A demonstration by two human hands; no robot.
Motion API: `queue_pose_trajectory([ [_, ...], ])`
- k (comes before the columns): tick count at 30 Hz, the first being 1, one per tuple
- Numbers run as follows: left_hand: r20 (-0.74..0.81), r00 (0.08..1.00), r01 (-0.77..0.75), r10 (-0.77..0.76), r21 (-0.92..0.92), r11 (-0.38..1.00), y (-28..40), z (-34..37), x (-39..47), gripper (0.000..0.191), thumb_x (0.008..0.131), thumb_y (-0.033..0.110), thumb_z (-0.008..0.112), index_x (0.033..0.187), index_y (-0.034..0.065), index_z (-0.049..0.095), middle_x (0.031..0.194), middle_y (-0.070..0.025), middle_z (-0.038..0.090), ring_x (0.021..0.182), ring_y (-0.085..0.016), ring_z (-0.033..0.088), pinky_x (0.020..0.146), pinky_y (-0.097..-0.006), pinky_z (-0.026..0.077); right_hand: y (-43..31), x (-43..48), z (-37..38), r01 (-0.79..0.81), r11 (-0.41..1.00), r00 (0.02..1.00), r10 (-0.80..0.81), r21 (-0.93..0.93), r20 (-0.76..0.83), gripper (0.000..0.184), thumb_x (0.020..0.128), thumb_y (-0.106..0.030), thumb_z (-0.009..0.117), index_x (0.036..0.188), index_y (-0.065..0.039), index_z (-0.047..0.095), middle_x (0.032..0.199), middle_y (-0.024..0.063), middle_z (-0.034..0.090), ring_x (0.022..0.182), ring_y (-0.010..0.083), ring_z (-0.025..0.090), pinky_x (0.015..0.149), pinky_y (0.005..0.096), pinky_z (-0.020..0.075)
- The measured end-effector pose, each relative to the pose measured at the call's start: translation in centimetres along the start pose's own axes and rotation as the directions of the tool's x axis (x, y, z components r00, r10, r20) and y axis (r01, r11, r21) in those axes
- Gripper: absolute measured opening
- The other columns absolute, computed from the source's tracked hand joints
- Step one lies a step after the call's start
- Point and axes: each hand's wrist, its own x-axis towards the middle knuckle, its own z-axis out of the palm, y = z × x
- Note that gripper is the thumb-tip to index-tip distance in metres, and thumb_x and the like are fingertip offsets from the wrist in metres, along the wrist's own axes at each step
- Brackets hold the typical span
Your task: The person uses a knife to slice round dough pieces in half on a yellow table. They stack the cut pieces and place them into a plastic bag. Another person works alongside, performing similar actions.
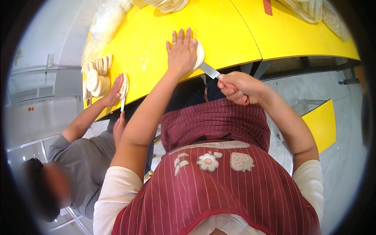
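My left hand (pixel 182 54) lies flat, fingers spread, on a round pale flatbread (pixel 200 55) at the near edge of the yellow table (pixel 223 32). A ring is on one of its fingers. In my right hand (pixel 242 88) is the red handle of a knife (pixel 209 70) with a broad metal blade. The blade points up and left, and its far end meets the bread's near right side; how far it goes into the bread is hidden. The bread's left part is under my left palm.
At left a co-worker (pixel 85 161) presses a flatbread (pixel 125 85) and holds a knife. Stacked flatbreads (pixel 98 83) stand beside them. More breads (pixel 169 4) and plastic bags (pixel 107 26) lie along the far side. A red object (pixel 267 7) and bagged breads (pixel 311 10) are at upper right.
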Motion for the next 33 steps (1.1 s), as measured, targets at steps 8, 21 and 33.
queue_pose_trajectory([
  [8,-0.066,0.998,0.017,-0.016,0.02,1.0,0.4,0.4,0.0,0.055,0.101,0.042,0.027,0.148,0.0139,0.036,0.153,-0.019,0.031,0.145,-0.04,0.019,0.115,-0.0591,0.01,2.4,3.1,2.5,0.1,0.986,0.994,-0.095,0.13,-0.046,0.028,0.103,-0.035,0.038,0.091,-0.011,0.043,0.058,-0.004,0.036,0.041,0.0062,0.028,0.035,0.0223,0.0241],
  [21,0.02,0.996,0.086,-0.085,-0.069,0.994,1.0,-0.6,0.2,0.068,0.094,0.051,0.044,0.148,0.0117,0.034,0.153,-0.0224,0.028,0.144,-0.042,0.019,0.114,-0.0601,0.013,7.9,10.9,10.2,0.521,0.817,0.84,-0.437,0.249,-0.322,0.029,0.105,-0.034,0.034,0.095,-0.008,0.041,0.064,0.0035,0.042,0.042,0.0124,0.039,0.035,0.0276,0.0359],
  [33,-0.067,0.971,0.181,-0.229,-0.418,0.89,-0.7,-2.6,0.4,0.085,0.081,0.043,0.07,0.146,0.0024,0.032,0.149,-0.0276,0.031,0.142,-0.038,0.026,0.114,-0.0499,0.022,4.0,-4.4,2.0,0.216,0.837,0.817,-0.437,-0.502,-0.377,0.032,0.102,-0.029,0.041,0.103,-0.001,0.057,0.067,0.0052,0.052,0.055,0.0159,0.052,0.052,0.0285,0.0435],
])
